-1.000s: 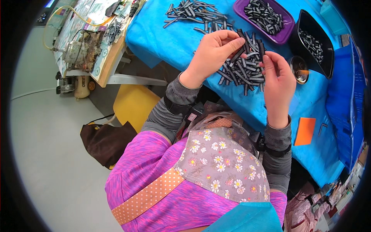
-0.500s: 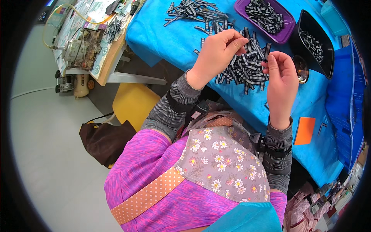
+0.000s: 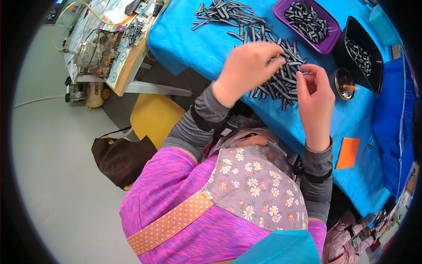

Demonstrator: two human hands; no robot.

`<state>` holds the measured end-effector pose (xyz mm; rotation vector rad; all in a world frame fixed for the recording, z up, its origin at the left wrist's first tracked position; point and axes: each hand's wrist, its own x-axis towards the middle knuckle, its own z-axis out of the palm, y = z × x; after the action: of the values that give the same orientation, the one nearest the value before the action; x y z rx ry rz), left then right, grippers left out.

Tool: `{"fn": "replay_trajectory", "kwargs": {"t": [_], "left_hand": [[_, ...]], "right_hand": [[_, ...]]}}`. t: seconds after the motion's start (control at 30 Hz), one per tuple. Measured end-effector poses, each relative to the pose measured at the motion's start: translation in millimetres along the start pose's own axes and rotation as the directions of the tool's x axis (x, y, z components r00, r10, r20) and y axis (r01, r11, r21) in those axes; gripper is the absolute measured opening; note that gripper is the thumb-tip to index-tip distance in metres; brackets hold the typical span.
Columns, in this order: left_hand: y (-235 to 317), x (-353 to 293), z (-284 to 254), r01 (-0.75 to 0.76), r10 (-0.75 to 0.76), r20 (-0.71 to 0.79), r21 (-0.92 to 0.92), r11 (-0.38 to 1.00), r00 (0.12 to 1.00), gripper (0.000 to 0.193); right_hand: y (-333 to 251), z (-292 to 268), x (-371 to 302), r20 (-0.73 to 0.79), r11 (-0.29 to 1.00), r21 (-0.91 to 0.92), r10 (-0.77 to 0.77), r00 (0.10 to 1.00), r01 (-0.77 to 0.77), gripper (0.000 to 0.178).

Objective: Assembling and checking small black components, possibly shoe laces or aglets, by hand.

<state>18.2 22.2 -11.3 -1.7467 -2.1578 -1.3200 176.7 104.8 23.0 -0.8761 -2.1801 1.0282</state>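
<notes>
Above the near side of a pile of black-and-white striped ribbon strips [image 3: 281,86], my left hand [image 3: 248,66] is bent at the wrist. Its fingers are smeared by motion, so what they hold does not show. At the pile's right edge is my right hand [image 3: 316,97], with thumb and fingers curled toward each other. Anything in that grip is too small or hidden to name. The hands are apart. Just right of my right hand stands a round metal tin [image 3: 337,83] with an orange, flame-like glow at its edge.
More strips [image 3: 226,13] lie farther left. A purple tray [image 3: 278,11] and a black bin [image 3: 376,83] hold similar pieces. On the blue-covered table [image 3: 180,44] are an orange card [image 3: 347,153] and a hex key [image 3: 367,150]. A blue crate [image 3: 391,114] bounds the right side.
My left hand has lowered slightly and its fingers now blur. My right hand has shifted slightly left, its fingers more curled. The whole view has moved a little.
</notes>
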Motion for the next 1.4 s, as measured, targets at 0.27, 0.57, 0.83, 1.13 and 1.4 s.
{"fn": "replay_trajectory", "kwargs": {"t": [0.27,0.57,0.83,1.13,1.4], "left_hand": [[-67.7,9.7,-26.9,0.244,-0.257,0.003,0.298,0.923,0.966,0.039],[-62.1,19.0,-8.0,0.36,-0.361,0.017,0.062,0.931,0.932,0.026],[-22.8,15.3,-32.5,0.455,-0.428,0.178,-0.515,0.727,0.886,0.02],[-2.8,11.5,-29.9,0.494,-0.304,0.398,-0.78,0.385,0.866,0.014],[1.5,14.0,-25.0,0.48,-0.33,0.392,-0.842,0.248,0.859,0.015]], "right_hand": [[-1.9,-2.6,-3.7,0.059,0.998,-0.001,-0.062,0.996,0.062,0.01],[-5.8,-2.4,-5.9,0.093,0.998,-0.032,-0.052,0.994,0.055,0.009],[-9.9,0.1,-1.6,0.078,0.994,0.107,-0.027,0.997,0.019,0.013],[-6.7,7.4,5.0,0.206,0.831,0.524,0.087,0.975,-0.185,0.026],[-8.6,8.3,4.4,0.129,0.873,0.475,0.055,0.99,-0.11,0.02]]}}
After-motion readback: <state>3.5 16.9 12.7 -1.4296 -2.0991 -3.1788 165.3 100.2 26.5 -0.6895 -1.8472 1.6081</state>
